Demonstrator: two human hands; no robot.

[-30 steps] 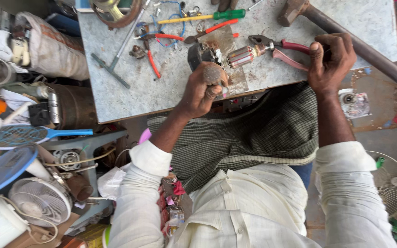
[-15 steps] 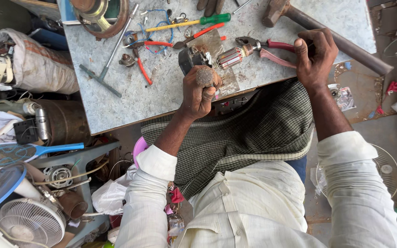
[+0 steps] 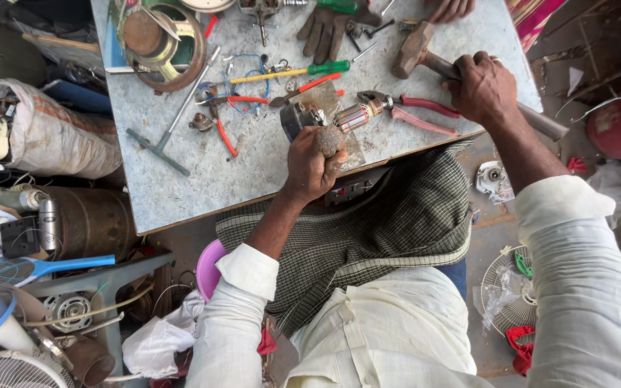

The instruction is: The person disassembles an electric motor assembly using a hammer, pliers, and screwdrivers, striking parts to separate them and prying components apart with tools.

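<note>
My left hand [image 3: 310, 164] is closed around the dusty end of a small motor armature [image 3: 359, 113] that lies on the grey worktable [image 3: 181, 194]. The armature's copper windings stick out toward a pair of red-handled pliers [image 3: 425, 111]. A dark motor housing [image 3: 297, 118] sits just beside my left hand. My right hand [image 3: 481, 88] grips the handle of a hammer [image 3: 415, 50], whose heavy head rests on the table above the pliers.
Screwdrivers [image 3: 289, 73], red-handled cutters [image 3: 224, 133], a T-shaped wrench [image 3: 174, 122], a round metal casing [image 3: 159, 43] and a worn glove [image 3: 325, 29] lie on the table. Another person's hand [image 3: 448, 8] rests at the far edge. Fans, sacks and motor parts crowd the floor at left.
My right hand has left the pliers' red handles and now grips the hammer handle. My left hand stays on the armature. The view has shifted closer over the table.
</note>
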